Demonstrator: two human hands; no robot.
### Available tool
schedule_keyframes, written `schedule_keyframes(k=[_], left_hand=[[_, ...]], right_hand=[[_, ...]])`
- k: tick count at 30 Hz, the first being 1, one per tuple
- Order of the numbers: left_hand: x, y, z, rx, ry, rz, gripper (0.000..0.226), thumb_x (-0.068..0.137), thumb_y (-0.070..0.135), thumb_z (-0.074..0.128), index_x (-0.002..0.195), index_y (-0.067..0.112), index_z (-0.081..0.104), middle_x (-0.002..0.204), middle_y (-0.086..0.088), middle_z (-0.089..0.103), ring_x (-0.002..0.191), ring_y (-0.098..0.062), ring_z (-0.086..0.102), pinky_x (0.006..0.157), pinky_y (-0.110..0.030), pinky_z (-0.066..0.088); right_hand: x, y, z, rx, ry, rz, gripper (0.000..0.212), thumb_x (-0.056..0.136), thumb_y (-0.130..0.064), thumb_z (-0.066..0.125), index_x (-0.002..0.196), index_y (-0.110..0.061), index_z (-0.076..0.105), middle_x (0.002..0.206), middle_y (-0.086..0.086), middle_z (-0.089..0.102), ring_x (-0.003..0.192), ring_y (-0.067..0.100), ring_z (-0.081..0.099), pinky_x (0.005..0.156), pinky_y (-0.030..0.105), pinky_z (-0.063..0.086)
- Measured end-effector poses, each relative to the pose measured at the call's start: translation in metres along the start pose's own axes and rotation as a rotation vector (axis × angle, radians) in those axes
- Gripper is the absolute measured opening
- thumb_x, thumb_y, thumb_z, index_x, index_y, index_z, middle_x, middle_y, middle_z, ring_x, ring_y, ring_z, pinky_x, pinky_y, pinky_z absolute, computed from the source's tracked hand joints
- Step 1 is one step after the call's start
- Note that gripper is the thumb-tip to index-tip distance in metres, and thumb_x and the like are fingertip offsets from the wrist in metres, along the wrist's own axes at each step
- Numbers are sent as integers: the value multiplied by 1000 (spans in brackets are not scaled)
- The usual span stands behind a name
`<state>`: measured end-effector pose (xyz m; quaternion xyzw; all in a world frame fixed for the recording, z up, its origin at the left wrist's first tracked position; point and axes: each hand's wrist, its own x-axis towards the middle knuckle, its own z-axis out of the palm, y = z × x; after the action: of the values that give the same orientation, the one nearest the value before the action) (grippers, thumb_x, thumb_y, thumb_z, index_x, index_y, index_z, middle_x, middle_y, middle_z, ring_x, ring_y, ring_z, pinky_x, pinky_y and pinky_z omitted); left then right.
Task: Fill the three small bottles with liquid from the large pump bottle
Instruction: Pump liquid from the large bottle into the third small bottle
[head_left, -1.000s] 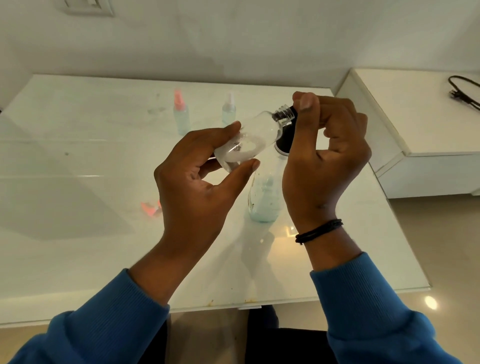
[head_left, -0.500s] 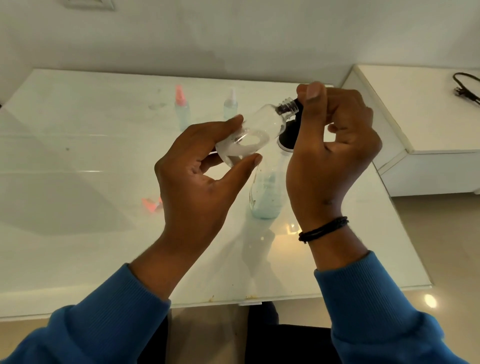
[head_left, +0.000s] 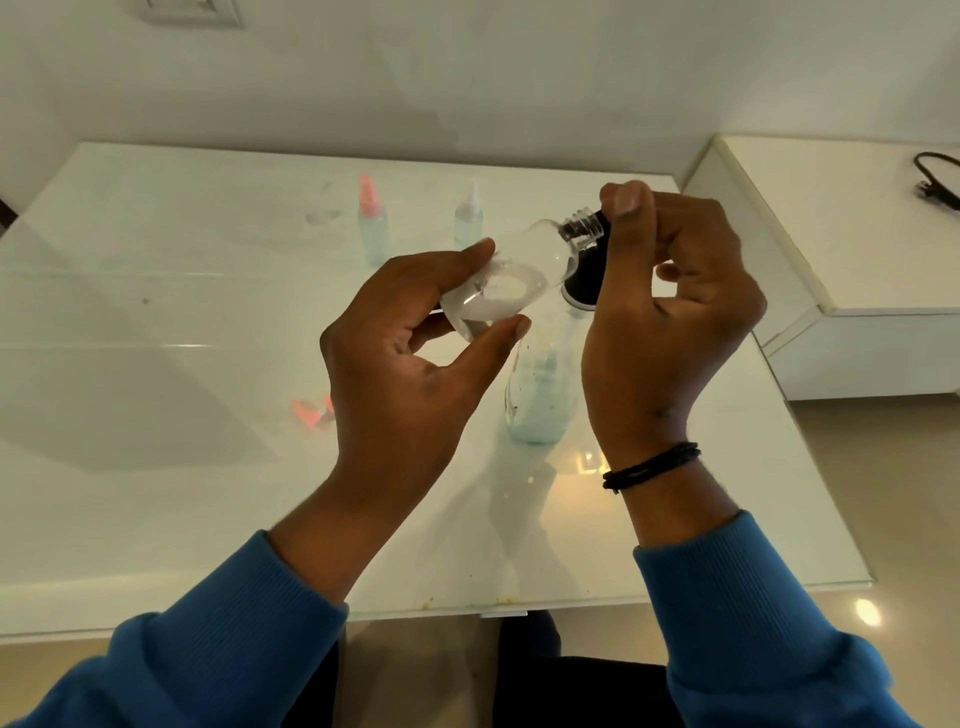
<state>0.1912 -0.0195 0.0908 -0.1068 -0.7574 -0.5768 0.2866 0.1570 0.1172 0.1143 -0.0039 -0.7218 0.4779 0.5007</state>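
Note:
My left hand (head_left: 400, 374) grips a small clear bottle (head_left: 524, 265) by its base, tilted with its open threaded neck pointing up and right. A little whitish liquid lies in its lower part. My right hand (head_left: 670, 322) curls round the black pump head (head_left: 584, 283) of the large pump bottle (head_left: 537, 410), thumb on top, right beside the small bottle's neck. The large bottle stands on the table with pale blue liquid at its bottom. Two more small bottles stand at the back, one pink-capped (head_left: 371, 228) and one white-capped (head_left: 468, 218).
A loose pink cap (head_left: 311, 413) lies on the glossy white table (head_left: 156, 493), left of my hands. A white cabinet (head_left: 857, 249) stands to the right with a black cable (head_left: 935, 179) on it. A wall is close behind the table.
Both hands have drifted slightly up and right in the view, keeping their grips. The small bottle's neck has stayed at the pump head.

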Motion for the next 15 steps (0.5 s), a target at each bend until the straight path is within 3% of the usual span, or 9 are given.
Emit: schedule_keyframes(k=[7, 10, 15], left_hand=[[0, 2, 1, -5, 2, 7, 46, 85, 16, 85, 126, 2, 68, 122, -8, 71, 112, -19, 69, 90, -31, 61], [0, 1, 0, 3, 1, 1, 45, 85, 16, 85, 125, 3, 69, 122, -6, 71, 113, -18, 69, 90, -31, 61], [-1, 1, 0, -11, 0, -3, 45, 85, 16, 85, 126, 2, 68, 122, -6, 71, 113, -17, 69, 90, -28, 61]], right_hand=[[5, -4, -1, 6, -10, 21, 18, 99, -20, 65, 83, -17, 72, 78, -11, 67, 71, 7, 58, 71, 47, 51], [-1, -2, 0, 14, -18, 10, 16, 99, -16, 65, 84, -19, 69, 80, -16, 62, 74, -1, 54, 69, 39, 49], [5, -2, -2, 19, -22, 9, 19, 99, -18, 66, 82, -15, 73, 78, -13, 65, 74, 1, 53, 71, 28, 43]])
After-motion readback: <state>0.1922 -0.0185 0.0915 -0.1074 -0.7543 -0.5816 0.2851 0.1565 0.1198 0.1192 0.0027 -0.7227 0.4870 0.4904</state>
